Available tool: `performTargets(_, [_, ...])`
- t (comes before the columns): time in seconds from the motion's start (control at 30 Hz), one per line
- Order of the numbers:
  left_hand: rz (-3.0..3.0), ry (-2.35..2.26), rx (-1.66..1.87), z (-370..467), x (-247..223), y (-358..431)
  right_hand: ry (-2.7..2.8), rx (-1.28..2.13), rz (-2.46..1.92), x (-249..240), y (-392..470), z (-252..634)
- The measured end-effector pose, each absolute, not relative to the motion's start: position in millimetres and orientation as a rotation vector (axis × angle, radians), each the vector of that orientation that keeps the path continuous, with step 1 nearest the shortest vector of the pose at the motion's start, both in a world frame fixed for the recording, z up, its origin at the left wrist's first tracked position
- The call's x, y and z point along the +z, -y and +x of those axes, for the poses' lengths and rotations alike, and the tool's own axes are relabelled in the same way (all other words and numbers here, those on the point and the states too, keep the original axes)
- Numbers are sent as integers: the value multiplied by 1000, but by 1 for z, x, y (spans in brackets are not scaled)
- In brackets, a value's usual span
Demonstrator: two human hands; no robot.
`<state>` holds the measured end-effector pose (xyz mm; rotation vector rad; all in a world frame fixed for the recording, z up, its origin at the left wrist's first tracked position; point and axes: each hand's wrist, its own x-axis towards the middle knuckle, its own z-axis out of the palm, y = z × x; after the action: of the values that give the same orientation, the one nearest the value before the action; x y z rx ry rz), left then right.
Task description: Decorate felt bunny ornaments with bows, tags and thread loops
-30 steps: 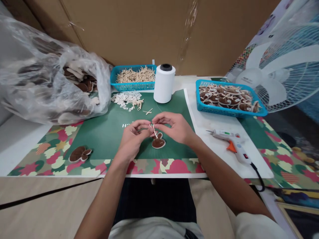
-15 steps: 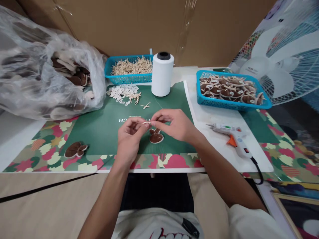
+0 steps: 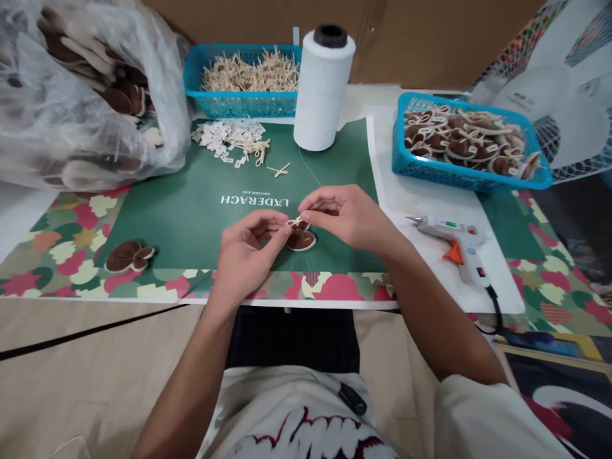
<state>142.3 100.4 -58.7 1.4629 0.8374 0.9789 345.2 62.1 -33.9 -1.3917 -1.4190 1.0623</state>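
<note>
Between my fingertips is a small cream bow (image 3: 298,221), pinched at its left side by my left hand (image 3: 251,250) and at its right side by my right hand (image 3: 347,217). Just below and behind it, a brown rabbit-shaped piece (image 3: 301,240) with a pale edge lies on the green sheet (image 3: 191,223); the bow and fingers hide part of its ears. Another brown piece (image 3: 128,257) rests at the left on the patterned border. A loose cream bow (image 3: 280,170) lies above my hands, beside a pile of white tags (image 3: 228,137).
A blue basket of cream bows (image 3: 239,105) and a white thread cone (image 3: 322,92) stand at the back. At right are a blue basket of brown pieces (image 3: 444,175), a glue gun (image 3: 459,239) and a fan (image 3: 549,95). A plastic bag (image 3: 167,134) bulges at left.
The view has tilted down and come closer, so the tabletop items look larger. Both hands have shifted slightly, and the bow between them now shows its loops and knot.
</note>
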Motion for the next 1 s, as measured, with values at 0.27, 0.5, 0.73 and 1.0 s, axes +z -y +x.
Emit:
performTargets(0.27, [1568, -983, 1011, 139, -69, -100, 1507, 1043, -1518, -40, -61, 350])
performTargets(0.5, [1854, -964, 1032, 143, -68, -93, 1524, 1076, -1556, -42, -61, 349])
performTargets(0.73, [2005, -934, 1025, 147, -68, -93, 1559, 1046, -1605, -42, -61, 347])
performTargets(1.0, [2239, -896, 1059, 148, -72, -89, 1542, 1069, -1606, -43, -62, 348])
